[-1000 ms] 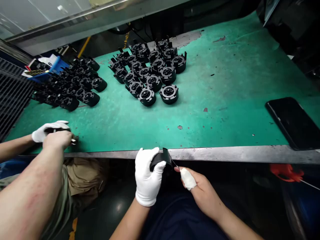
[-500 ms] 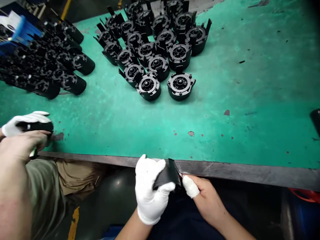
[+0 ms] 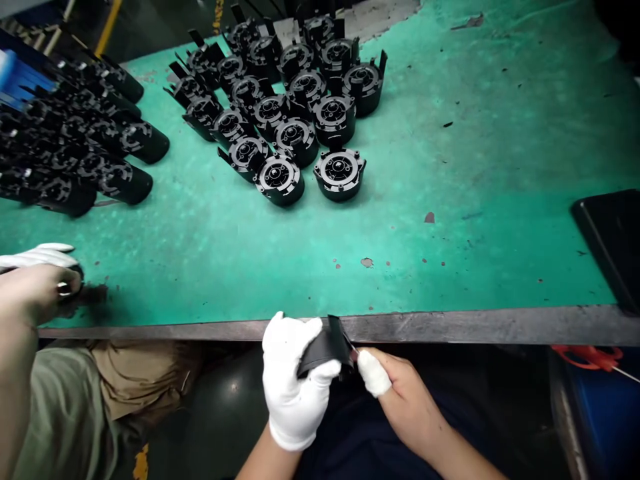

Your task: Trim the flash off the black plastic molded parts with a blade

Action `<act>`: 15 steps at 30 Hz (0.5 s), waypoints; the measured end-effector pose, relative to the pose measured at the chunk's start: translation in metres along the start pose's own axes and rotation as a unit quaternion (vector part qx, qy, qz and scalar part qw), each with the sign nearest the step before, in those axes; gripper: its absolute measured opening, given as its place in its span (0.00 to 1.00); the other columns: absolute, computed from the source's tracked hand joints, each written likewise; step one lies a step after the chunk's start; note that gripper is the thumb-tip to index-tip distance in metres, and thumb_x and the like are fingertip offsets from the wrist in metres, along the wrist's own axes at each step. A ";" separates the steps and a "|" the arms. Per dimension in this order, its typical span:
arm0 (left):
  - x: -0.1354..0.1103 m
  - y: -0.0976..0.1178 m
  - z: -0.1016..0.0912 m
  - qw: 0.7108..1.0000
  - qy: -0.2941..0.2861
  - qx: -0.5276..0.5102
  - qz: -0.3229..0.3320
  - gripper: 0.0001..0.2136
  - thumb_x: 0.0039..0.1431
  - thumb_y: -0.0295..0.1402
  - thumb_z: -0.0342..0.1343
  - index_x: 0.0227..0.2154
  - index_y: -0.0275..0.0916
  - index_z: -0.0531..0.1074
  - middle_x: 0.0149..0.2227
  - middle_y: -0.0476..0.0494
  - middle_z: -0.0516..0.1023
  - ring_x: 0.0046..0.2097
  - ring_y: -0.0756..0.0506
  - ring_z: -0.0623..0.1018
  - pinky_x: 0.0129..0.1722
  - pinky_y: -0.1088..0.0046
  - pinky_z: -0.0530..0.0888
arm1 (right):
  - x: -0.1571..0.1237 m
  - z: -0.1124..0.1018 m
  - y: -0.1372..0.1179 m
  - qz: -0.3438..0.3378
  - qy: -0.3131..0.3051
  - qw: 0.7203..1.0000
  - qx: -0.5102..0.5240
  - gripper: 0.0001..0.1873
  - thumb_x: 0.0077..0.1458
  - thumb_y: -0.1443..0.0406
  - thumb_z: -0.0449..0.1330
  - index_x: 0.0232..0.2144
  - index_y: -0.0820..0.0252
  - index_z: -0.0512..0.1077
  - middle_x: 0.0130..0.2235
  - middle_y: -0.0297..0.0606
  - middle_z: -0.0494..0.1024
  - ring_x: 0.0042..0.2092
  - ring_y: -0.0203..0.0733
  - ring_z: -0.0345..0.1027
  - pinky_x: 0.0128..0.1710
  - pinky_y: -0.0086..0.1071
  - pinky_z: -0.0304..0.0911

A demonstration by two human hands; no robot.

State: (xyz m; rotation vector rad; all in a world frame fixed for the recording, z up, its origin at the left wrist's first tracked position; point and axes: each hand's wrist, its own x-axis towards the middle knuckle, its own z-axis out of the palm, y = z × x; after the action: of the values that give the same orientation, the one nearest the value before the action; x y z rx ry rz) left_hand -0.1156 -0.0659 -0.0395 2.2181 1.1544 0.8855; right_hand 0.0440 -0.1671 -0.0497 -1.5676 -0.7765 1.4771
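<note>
In its white glove, my left hand (image 3: 295, 380) is wrapped round a black plastic housing (image 3: 320, 348) at the table's front edge. The part is tilted, and a flat tab on it points up. My right hand (image 3: 400, 393), bare but for a white cover on the thumb, is closed at the part's right side. It pinches a thin blade (image 3: 353, 347) against the rim; most of this tool is hidden in the fingers. Ahead on the table stand several round black housings (image 3: 340, 173) with open ribbed ends up and tabs sticking out.
On the left, a co-worker's hands (image 3: 43, 280) hold a dark part at the green table (image 3: 475, 253). More black housings (image 3: 123, 180) lie on their sides behind them. A dark flat object (image 3: 610, 247) is at the right edge. Red-handled scissors (image 3: 590, 357) rest below the table edge.
The view has turned a little to the right, so more of the dark object shows. Both my hands keep the housing and blade almost in the same place; the co-worker's hands have shifted slightly.
</note>
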 end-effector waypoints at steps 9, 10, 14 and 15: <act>0.001 -0.004 0.004 1.000 0.019 0.000 0.016 0.18 0.63 0.43 0.59 0.51 0.40 0.72 0.47 0.39 0.78 0.51 0.38 0.76 0.64 0.43 0.63 | 0.001 -0.002 0.000 -0.023 0.034 0.999 0.008 0.21 0.67 0.53 0.50 0.42 0.58 0.78 0.30 0.37 0.75 0.37 0.45 0.70 0.40 0.36 0.66; 0.001 -0.005 0.005 1.000 0.020 0.003 0.020 0.17 0.62 0.42 0.60 0.51 0.40 0.72 0.47 0.39 0.78 0.51 0.39 0.76 0.64 0.43 0.63 | -0.002 -0.001 0.000 -0.021 0.040 0.999 0.027 0.21 0.67 0.53 0.50 0.45 0.58 0.77 0.29 0.36 0.73 0.36 0.44 0.69 0.39 0.35 0.66; 0.001 0.001 -0.001 0.999 0.018 0.026 0.013 0.16 0.62 0.38 0.61 0.51 0.42 0.72 0.48 0.41 0.78 0.52 0.40 0.76 0.64 0.45 0.64 | -0.004 0.006 -0.001 -0.066 0.022 0.997 0.042 0.27 0.63 0.54 0.57 0.61 0.57 0.66 0.27 0.30 0.67 0.28 0.37 0.60 0.30 0.30 0.61; 0.000 0.007 -0.006 1.000 0.005 0.024 -0.002 0.16 0.62 0.37 0.60 0.52 0.43 0.72 0.49 0.41 0.78 0.53 0.40 0.76 0.64 0.46 0.65 | -0.003 0.007 -0.003 -0.084 0.018 0.996 0.033 0.28 0.62 0.55 0.58 0.62 0.56 0.65 0.27 0.29 0.67 0.28 0.36 0.59 0.31 0.29 0.61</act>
State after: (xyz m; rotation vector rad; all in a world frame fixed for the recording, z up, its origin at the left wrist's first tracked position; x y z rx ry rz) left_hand -0.1167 -0.0689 -0.0310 2.2504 1.1969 0.8775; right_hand 0.0372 -0.1674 -0.0458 -1.4396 -0.8089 1.3355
